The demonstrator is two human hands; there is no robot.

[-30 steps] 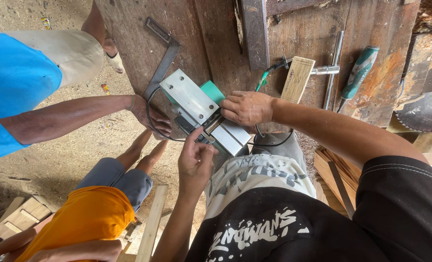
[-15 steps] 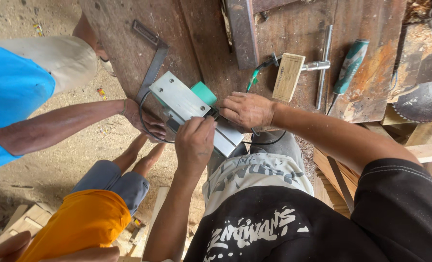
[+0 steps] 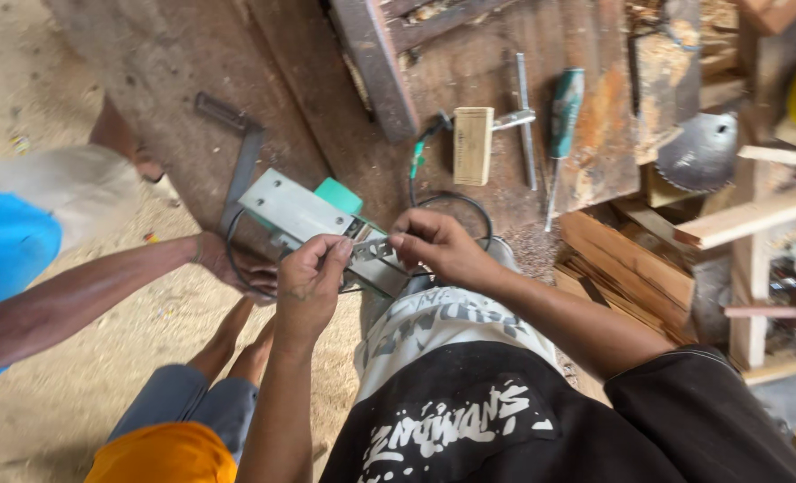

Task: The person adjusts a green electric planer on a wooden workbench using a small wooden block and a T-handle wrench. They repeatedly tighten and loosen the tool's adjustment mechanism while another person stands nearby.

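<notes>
A green electric planer (image 3: 301, 213) lies upside down at the workbench edge, its grey metal sole facing up. My left hand (image 3: 311, 279) and my right hand (image 3: 435, 247) meet at its near end. Both pinch a small flat metal strip (image 3: 371, 251) held over the planer's middle. Another person's hand (image 3: 237, 268), coming from the left on a bare forearm, grips the planer's underside and its black cord.
On the worn wooden bench (image 3: 505, 54) lie a small wood block (image 3: 472, 145), a T-handled wrench (image 3: 525, 121) and a green-handled screwdriver (image 3: 561, 114). A circular saw blade (image 3: 700, 152) and stacked planks (image 3: 635, 259) sit right. A person in orange (image 3: 165, 452) crouches below.
My left hand rose from below the planer to its near end. My right hand slid off the planer's top, and both hands now pinch the metal strip. The view shifted right.
</notes>
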